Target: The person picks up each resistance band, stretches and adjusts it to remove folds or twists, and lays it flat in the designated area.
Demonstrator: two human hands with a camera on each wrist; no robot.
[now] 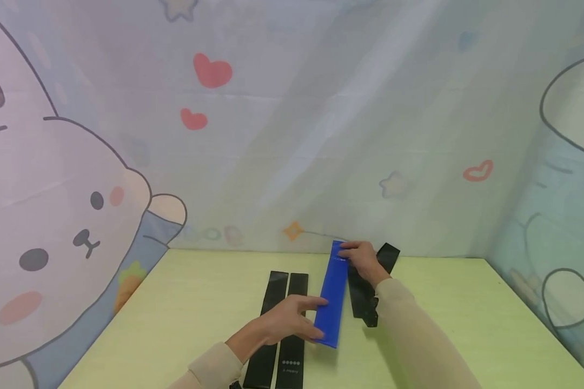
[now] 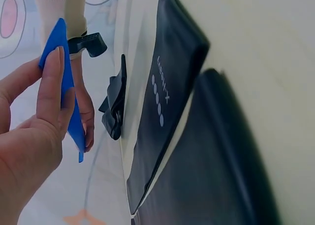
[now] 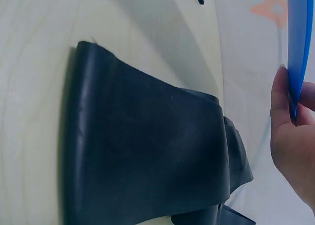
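A flat blue resistance loop band [image 1: 334,292] is held up over the table between both hands, slanting in the head view. My left hand [image 1: 289,317] pinches its near end, thumb on one side. At the far end, my right hand [image 1: 364,260] grips it between thumb and fingers. From the left wrist view, the blue band [image 2: 74,121] appears edge-on and raised off the tabletop. Below and left lie two flat black resistance bands, one plain [image 1: 274,289] and one [image 1: 291,354] printed with white dots and "X-Heavy". Under my right forearm is a crumpled, folded black band [image 1: 361,296].
The pale yellow-green table [image 1: 443,302] reaches back to a cartoon-printed cloth backdrop [image 1: 297,135], which also runs along both sides. Seen from the right wrist, the folded black band [image 3: 147,141] bulks up close to the camera.
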